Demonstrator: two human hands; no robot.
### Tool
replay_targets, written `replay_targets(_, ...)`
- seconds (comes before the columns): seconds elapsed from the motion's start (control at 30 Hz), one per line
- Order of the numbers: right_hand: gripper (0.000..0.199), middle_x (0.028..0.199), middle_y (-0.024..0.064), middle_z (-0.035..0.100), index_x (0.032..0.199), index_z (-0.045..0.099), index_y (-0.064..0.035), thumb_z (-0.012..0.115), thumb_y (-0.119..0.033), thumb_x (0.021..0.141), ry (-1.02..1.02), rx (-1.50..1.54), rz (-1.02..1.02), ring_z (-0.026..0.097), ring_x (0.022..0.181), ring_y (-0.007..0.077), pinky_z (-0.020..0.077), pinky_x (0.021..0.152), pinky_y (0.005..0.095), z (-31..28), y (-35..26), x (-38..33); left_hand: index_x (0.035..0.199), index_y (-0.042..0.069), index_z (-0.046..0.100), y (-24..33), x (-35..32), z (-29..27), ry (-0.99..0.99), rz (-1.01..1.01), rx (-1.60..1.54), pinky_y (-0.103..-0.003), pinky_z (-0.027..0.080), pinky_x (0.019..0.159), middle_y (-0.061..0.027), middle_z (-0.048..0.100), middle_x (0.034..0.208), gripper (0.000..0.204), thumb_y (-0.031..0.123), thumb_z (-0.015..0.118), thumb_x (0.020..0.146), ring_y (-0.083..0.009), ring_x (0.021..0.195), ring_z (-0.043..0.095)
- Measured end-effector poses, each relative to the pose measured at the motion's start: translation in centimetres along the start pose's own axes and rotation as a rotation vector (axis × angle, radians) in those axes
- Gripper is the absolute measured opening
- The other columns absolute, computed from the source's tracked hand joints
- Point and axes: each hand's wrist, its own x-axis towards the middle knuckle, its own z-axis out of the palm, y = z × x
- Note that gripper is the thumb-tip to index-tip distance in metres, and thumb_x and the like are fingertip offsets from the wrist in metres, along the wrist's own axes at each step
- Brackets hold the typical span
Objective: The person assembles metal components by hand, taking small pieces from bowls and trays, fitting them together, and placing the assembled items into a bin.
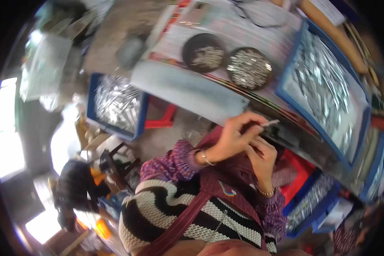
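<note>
My left hand (234,137) pinches a small, slim silver metal piece (270,123) between thumb and forefinger, its end sticking out past the fingertips. My right hand (261,158) is closed just beside and below it, fingers bent and touching the left hand. What those fingers hold, if anything, is hidden. Both hands are over the near edge of the workbench. Beyond them stand two dark round dishes: the left dish (193,44) has small thin metal parts (208,57) in it, and the other is filled with shiny small parts (248,68).
A blue tray (288,72) of long silver strips lies on the bench at right. Another blue tray (144,115) of strips sits lower at left, near a red stool (163,119). A blue bin (328,194) of metal parts stands below right. A black cable (260,24) crosses the far bench.
</note>
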Motion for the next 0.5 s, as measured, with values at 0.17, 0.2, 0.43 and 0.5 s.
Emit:
replay_targets(0.17, 0.012, 0.073, 0.0047, 0.06, 0.087, 0.064, 0.0045, 0.064, -0.003, 0.078, -0.094, 0.199, 0.14, 0.056, 0.062, 0.0094, 0.045, 0.054, 0.0209, -0.3, 0.0, 0.3, 0.1, -0.002, 0.058, 1.4, -0.8, -0.7, 0.073, -0.086, -0.034, -0.021, 0.046, 0.07, -0.0043, 0.06, 0.088, 0.016, -0.003, 0.053, 0.084, -0.0088, 0.08, 0.056)
replay_targets(0.2, 0.012, 0.073, 0.0047, 0.06, 0.087, 0.064, 0.0045, 0.064, -0.003, 0.078, -0.037, 0.176, 0.156, 0.056, 0.062, 0.0094, 0.045, 0.054, 0.0209, -0.6, 0.1, 0.2, 0.101, -0.002, 0.057, 1.6, -0.7, -0.7, 0.064, -0.111, -0.097, -0.021, 0.046, 0.07, -0.0042, 0.06, 0.088, 0.018, -0.004, 0.053, 0.084, -0.0089, 0.08, 0.055)
replay_targets(0.43, 0.016, 0.081, 0.0079, 0.063, 0.096, 0.064, 0.0035, 0.061, -0.005, 0.082, 0.252, 0.659, 0.28, 0.059, 0.068, 0.0111, 0.0536, 0.059, 0.0232, -2.6, 1.7, -0.5, 0.101, -0.004, 0.057, 0.4, -0.9, -0.1, -0.075, -0.113, -0.092, -0.022, 0.045, 0.074, -0.0057, 0.058, 0.092, 0.019, -0.006, 0.052, 0.083, -0.0101, 0.082, 0.056)
replay_targets(0.5, 0.016, 0.082, 0.0082, 0.063, 0.096, 0.063, 0.0036, 0.061, -0.005, 0.082, 0.261, 0.687, 0.27, 0.06, 0.069, 0.0114, 0.054, 0.059, 0.0236, -2.5, 1.8, -0.6, 0.1, -0.005, 0.058, 0.5, -1.0, 0.2, -0.101, -0.101, -0.107, -0.023, 0.046, 0.075, -0.0084, 0.058, 0.096, 0.02, -0.009, 0.051, 0.082, -0.0122, 0.085, 0.057)
